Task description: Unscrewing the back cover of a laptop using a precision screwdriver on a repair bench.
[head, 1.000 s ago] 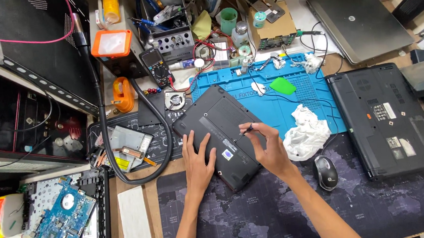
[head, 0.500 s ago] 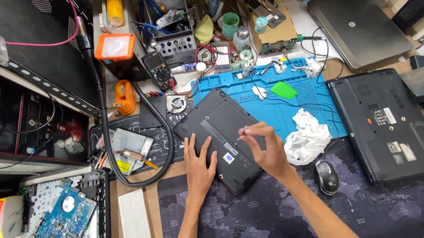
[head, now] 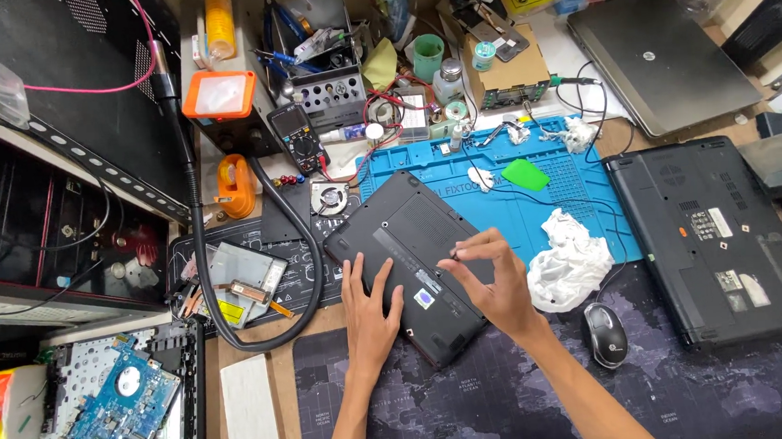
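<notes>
A small black laptop [head: 410, 227] lies upside down and at an angle, half on the blue work mat [head: 573, 199] and half on the dark desk mat [head: 477, 406]. My left hand [head: 370, 313] rests flat on its near left corner with the fingers spread. My right hand [head: 498, 287] hovers over the laptop's right edge. Its thumb and fingertips pinch a tiny dark piece, too small to name.
Crumpled white tissue [head: 570, 262] and a black mouse [head: 605, 335] lie right of my hand. A bigger black laptop [head: 713, 234] lies upside down further right, with a grey one [head: 664, 54] behind. A black hose [head: 306, 253], a multimeter [head: 298, 139] and a blue circuit board [head: 116, 422] are left.
My right hand's fingers have closed tighter into a pinch and shifted slightly toward me. The left hand stays flat on the laptop.
</notes>
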